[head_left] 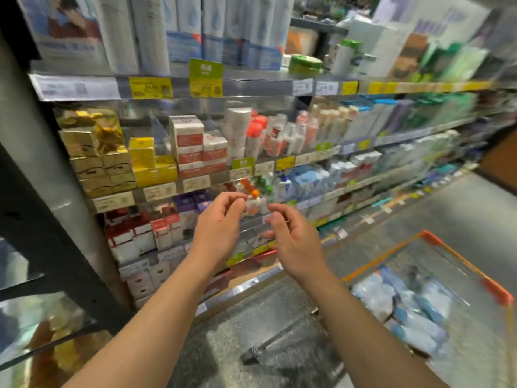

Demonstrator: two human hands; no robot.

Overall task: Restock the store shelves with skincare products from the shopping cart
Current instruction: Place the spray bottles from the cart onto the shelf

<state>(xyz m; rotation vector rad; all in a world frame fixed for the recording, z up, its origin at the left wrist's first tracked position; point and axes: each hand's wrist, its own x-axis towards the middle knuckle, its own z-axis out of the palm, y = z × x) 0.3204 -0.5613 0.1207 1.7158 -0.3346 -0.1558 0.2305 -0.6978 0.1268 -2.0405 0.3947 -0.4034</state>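
Shelves (pixel 212 88) of skincare boxes and bottles fill the view ahead of you, running off to the right in a blur. Both your arms reach forward toward the third shelf down. Your left hand (pixel 221 219) has its fingers loosely curled and seems to hold nothing, its fingertips close to a small bottle with an orange cap (pixel 254 204) on the shelf, though the blur makes contact hard to judge. Your right hand (pixel 291 239) hangs just beside it, fingers relaxed and empty. Low on your right stands the shopping cart (pixel 495 292) with its orange rim, and inside it lie pale blue bottles (pixel 405 309) in a loose heap
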